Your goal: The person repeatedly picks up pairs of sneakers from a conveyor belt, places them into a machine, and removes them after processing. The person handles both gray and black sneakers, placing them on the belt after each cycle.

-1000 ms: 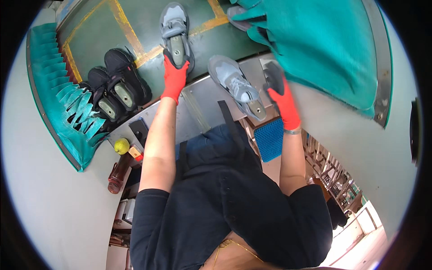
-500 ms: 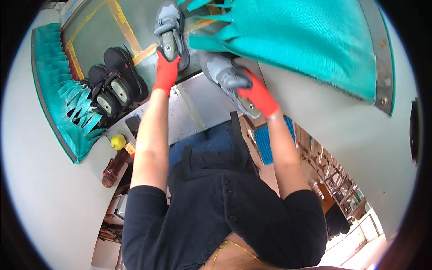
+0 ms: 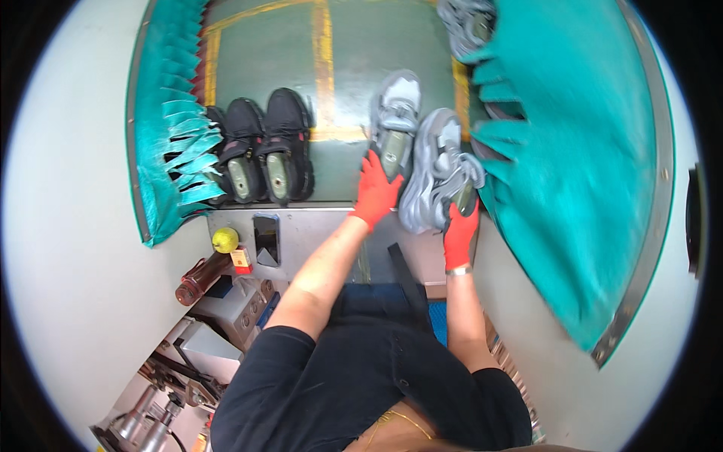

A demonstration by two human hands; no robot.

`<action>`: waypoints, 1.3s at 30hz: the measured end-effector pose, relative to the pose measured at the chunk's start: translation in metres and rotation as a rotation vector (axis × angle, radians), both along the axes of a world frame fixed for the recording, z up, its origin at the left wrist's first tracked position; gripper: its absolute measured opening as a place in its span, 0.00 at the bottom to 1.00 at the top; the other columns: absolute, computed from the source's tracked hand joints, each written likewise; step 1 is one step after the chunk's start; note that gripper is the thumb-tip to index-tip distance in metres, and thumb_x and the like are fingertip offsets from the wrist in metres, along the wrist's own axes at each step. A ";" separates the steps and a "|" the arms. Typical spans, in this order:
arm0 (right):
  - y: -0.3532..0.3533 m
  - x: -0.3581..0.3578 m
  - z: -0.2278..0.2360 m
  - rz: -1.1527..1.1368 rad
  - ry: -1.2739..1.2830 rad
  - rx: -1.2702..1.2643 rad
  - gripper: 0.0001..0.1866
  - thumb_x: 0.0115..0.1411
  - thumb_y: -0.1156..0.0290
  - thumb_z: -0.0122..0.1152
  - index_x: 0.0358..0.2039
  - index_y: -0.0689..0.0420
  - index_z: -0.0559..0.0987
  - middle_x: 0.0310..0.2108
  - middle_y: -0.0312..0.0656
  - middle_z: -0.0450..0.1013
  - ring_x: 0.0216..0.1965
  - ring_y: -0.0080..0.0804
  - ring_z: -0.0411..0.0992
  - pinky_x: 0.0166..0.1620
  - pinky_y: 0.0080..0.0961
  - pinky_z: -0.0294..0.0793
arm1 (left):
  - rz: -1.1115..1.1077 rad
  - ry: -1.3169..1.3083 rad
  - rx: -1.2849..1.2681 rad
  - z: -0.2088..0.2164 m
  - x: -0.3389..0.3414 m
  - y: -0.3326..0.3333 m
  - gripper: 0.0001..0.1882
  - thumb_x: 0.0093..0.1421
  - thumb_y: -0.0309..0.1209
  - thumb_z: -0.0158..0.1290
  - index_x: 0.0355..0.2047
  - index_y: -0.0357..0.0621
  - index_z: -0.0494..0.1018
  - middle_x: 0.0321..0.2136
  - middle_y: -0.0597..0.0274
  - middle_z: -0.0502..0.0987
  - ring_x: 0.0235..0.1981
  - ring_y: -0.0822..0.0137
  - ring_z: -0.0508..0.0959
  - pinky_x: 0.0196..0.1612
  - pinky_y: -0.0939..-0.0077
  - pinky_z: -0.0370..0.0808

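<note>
Left hand (image 3: 376,190) grips left grey shoe (image 3: 400,94) at heel, green last (image 3: 392,153) inside. Right hand (image 3: 460,233) grasps right grey shoe (image 3: 428,181), seemingly with second last (image 3: 465,198) inside; blurry.

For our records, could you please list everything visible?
Worktop: one, green, top.
Grey sneakers: at least three, grey, right half.
Black sneakers: at least two, black, left.
Lasts: at least four, greenish, inside sneakers.
Strip curtains: two, teal, sides.
Ledge: one, grey, centre.
Smartphone: one, black, ledge.
Fruit: one, yellowish, beside smartphone.
Box: one, reddish, beside fruit.
Bottle: one, brownish, left.
Machinery: uncounted, grey, lower left.
Left grip: one, red gloved, centre.
Right grip: one, red gloved, right.
</note>
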State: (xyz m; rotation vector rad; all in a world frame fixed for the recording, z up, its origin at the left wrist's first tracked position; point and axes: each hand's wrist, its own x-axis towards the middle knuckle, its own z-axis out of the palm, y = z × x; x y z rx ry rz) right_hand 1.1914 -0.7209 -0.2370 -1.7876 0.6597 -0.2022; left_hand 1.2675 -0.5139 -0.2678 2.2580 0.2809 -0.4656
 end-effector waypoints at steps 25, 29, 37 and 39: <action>0.025 0.165 -0.027 0.181 0.287 -0.784 0.52 0.59 0.58 0.73 0.73 0.72 0.54 0.74 0.69 0.49 0.75 0.63 0.50 0.75 0.48 0.52 | 0.400 -0.106 0.656 0.046 -0.009 0.282 0.57 0.51 0.49 0.72 0.70 0.26 0.56 0.69 0.26 0.57 0.70 0.32 0.58 0.71 0.42 0.55; 0.111 0.102 -0.004 0.390 0.131 -0.859 0.48 0.62 0.60 0.69 0.73 0.69 0.56 0.74 0.68 0.49 0.75 0.65 0.48 0.75 0.52 0.49 | 0.427 -0.163 0.719 0.029 -0.011 0.274 0.53 0.53 0.50 0.70 0.68 0.28 0.60 0.68 0.26 0.58 0.69 0.32 0.58 0.71 0.40 0.55; 0.251 0.002 0.047 0.897 0.123 -0.243 0.42 0.62 0.73 0.65 0.74 0.64 0.58 0.75 0.59 0.54 0.77 0.55 0.49 0.76 0.43 0.51 | 0.276 -0.184 0.318 0.034 -0.041 0.203 0.53 0.54 0.47 0.70 0.71 0.32 0.58 0.68 0.31 0.60 0.67 0.35 0.64 0.68 0.48 0.63; 0.256 0.008 0.061 0.955 0.131 -0.188 0.41 0.62 0.76 0.63 0.74 0.63 0.58 0.74 0.55 0.57 0.77 0.53 0.50 0.75 0.42 0.53 | 0.327 -0.056 0.294 0.029 -0.031 0.200 0.58 0.52 0.47 0.72 0.73 0.32 0.53 0.68 0.31 0.61 0.66 0.35 0.67 0.66 0.51 0.68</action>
